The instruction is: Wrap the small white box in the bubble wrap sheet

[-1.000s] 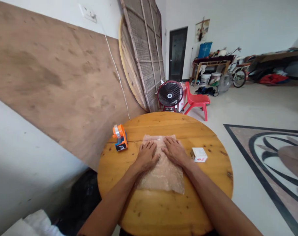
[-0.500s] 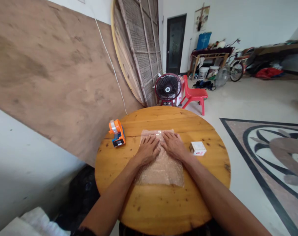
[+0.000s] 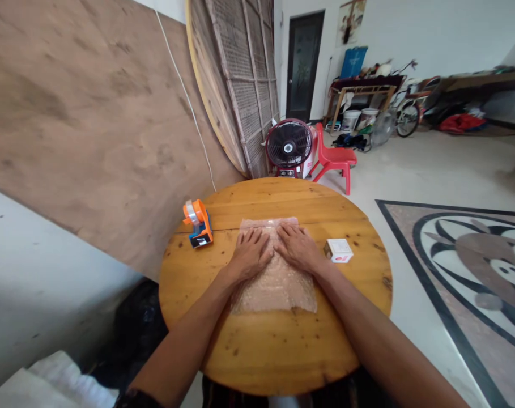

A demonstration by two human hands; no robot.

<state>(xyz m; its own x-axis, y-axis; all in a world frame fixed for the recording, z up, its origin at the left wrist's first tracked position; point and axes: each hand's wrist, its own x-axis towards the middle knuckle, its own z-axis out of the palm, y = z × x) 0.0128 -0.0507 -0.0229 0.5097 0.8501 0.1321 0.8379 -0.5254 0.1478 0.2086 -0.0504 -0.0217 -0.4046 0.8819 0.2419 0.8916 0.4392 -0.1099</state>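
A sheet of clear bubble wrap [image 3: 274, 292] lies spread on the round wooden table [image 3: 278, 351]. My left hand [image 3: 251, 253] rests flat on its upper left part, fingers stretched out. On the upper right part lies my right hand [image 3: 298, 248], palm down with the fingers apart. Neither hand grips anything. A small white box [image 3: 339, 250] stands on the table just right of my right hand. To the left of my left hand is an orange and blue tape dispenser [image 3: 200, 224] with a roll of clear tape.
Beyond the table's far edge stand a dark red fan [image 3: 289, 146] and a red plastic chair [image 3: 336, 156]. A wooden board [image 3: 91, 113] leans along the left side. A black bag [image 3: 138, 323] sits at the lower left, beside the table.
The view has shifted slightly, so everything on the table appears a little higher and further left. Both hands stay flat on the bubble wrap.
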